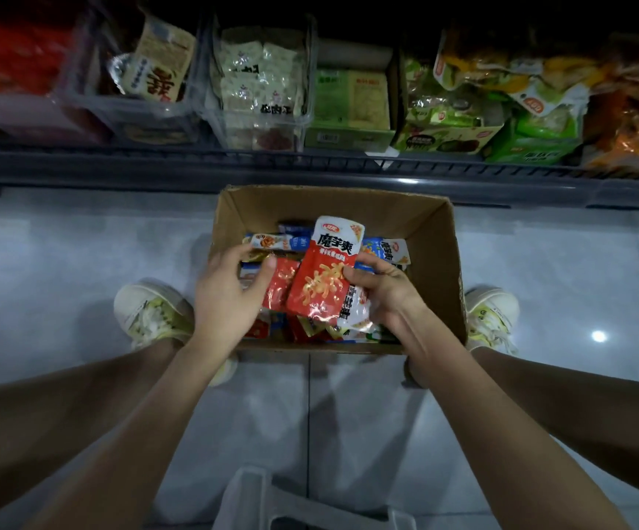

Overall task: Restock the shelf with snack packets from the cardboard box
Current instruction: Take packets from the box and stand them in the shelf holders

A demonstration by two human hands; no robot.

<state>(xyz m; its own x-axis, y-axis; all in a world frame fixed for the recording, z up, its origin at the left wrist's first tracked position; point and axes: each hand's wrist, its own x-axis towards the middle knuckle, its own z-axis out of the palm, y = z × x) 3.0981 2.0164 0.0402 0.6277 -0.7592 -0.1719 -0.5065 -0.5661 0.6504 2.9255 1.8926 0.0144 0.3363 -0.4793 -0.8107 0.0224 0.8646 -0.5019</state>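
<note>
Head view, the only view supplied.

Location: the cardboard box (417, 223) stands open on the tiled floor (80, 262) at centre frame, just below the front rail of the shelf (310, 166) and between the person's shoes.

Hands: the right hand (383, 288) grasps a red snack packet (321, 277) above the box, thumb on its printed face, with at least one white-and-blue packet bunched beneath it in the same grasp. The left hand (226, 288) is over the left side of the box with fingers curved onto the loose packets (272, 242) and thumb against a second red one. Whether it has a grip cannot be told.

Progress, as a judgement: the shelf along the top of the frame carries clear bins (260, 89) and open cartons with stock in them, but which items came from this box cannot be told. The box floor is covered with packets, so most of the transfer appears outstanding. The packet in hand is lifted but not yet shelved.

Orientation: the red packet lies face up to the camera. Its long axis runs from lower centre to upper centre, leaning slightly right. The white header end points toward the shelf and the bottom seam toward the person.
</note>
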